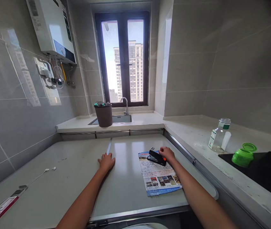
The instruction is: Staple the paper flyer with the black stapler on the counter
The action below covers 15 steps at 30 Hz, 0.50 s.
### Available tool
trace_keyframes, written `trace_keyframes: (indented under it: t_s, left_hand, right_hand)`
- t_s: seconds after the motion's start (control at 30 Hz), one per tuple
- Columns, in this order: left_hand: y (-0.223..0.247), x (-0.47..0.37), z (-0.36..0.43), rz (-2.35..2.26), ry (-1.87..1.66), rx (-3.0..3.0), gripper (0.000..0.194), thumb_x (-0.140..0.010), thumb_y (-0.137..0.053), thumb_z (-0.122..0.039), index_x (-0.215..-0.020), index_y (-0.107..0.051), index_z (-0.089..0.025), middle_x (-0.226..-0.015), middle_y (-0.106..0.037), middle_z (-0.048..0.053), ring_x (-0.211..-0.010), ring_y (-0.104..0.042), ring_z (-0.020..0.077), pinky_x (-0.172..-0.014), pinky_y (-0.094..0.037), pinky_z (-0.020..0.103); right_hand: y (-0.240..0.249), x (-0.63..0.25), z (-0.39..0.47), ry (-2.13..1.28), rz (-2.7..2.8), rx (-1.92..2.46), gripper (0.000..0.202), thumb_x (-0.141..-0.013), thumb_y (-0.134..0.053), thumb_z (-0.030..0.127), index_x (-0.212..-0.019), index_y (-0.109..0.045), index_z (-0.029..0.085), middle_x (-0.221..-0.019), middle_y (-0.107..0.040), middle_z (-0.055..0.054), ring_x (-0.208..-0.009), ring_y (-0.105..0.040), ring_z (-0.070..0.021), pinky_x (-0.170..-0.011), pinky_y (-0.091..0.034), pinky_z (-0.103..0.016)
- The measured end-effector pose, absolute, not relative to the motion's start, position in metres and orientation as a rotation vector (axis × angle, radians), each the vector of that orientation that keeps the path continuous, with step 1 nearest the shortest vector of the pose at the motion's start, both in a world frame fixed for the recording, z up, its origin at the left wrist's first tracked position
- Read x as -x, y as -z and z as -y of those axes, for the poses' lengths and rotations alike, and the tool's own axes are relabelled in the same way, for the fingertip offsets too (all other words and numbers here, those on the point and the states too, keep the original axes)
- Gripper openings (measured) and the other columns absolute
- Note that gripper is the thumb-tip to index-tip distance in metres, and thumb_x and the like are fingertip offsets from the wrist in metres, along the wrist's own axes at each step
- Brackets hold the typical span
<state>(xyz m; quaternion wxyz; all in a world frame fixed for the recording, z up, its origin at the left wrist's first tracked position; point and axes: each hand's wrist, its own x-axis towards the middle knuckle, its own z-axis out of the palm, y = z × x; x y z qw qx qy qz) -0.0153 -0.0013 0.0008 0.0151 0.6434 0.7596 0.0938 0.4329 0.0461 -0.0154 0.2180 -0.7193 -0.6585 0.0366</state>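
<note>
My left hand rests on the grey-white folding table near its centre seam, fingers apart and holding nothing. On the right side of the table lies a printed leaflet with a blue lower edge. A black stapler with an orange-red mark rests on the leaflet's upper part. My right hand is at the stapler's far right side, fingers bent together; what they hold, if anything, is hidden. A small metallic piece lies just beyond the stapler.
White earphones and a red-and-white box lie on the table's left. On the counter stand a brown bin by the sink, a clear bottle and a green container.
</note>
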Motion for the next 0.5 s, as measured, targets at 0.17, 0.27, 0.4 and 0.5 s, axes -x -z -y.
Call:
trace_keyframes:
  t_s: [0.17,0.27,0.4,0.5]
  left_hand:
    - [-0.001,0.015,0.001,-2.364,-0.285,-2.009,0.052,-0.098,-0.044,-0.043,-0.143,-0.061,-0.022,-0.153,-0.055,0.021,-0.147,-0.042,0.0414,-0.112,-0.036,0.067]
    - [-0.001,0.014,0.001,-2.368,-0.287,-2.012,0.050,-0.098,-0.045,-0.043,-0.140,-0.062,-0.022,-0.152,-0.056,0.021,-0.145,-0.045,0.0410,-0.112,-0.036,0.068]
    - [-0.001,0.015,0.000,-2.364,-0.294,-2.006,0.049,-0.098,-0.045,-0.042,-0.139,-0.062,-0.022,-0.153,-0.055,0.021,-0.146,-0.043,0.0408,-0.113,-0.034,0.069]
    - [0.000,0.015,0.001,-2.362,-0.308,-1.997,0.049,-0.098,-0.045,-0.042,-0.140,-0.062,-0.022,-0.154,-0.054,0.022,-0.146,-0.042,0.0406,-0.114,-0.033,0.069]
  right_hand:
    - [0.014,-0.431,-0.050,0.010,1.894,1.905,0.016,-0.095,-0.062,0.029,-0.091,-0.076,0.020,-0.106,-0.076,-0.011,-0.108,-0.067,-0.0230,-0.082,-0.045,-0.026]
    - [0.018,-0.428,-0.056,0.058,2.023,1.751,0.023,-0.096,-0.061,0.028,-0.112,-0.076,0.021,-0.133,-0.070,-0.014,-0.127,-0.062,-0.0260,-0.096,-0.049,-0.032]
    - [0.028,-0.421,-0.063,-0.090,2.200,1.605,0.039,-0.099,-0.054,0.029,-0.133,-0.072,0.027,-0.156,-0.058,-0.009,-0.143,-0.055,-0.0263,-0.114,-0.046,-0.041]
    - [0.030,-0.419,-0.061,-0.197,2.224,1.660,0.047,-0.100,-0.050,0.028,-0.146,-0.064,0.031,-0.163,-0.052,-0.006,-0.151,-0.047,-0.0258,-0.123,-0.036,-0.049]
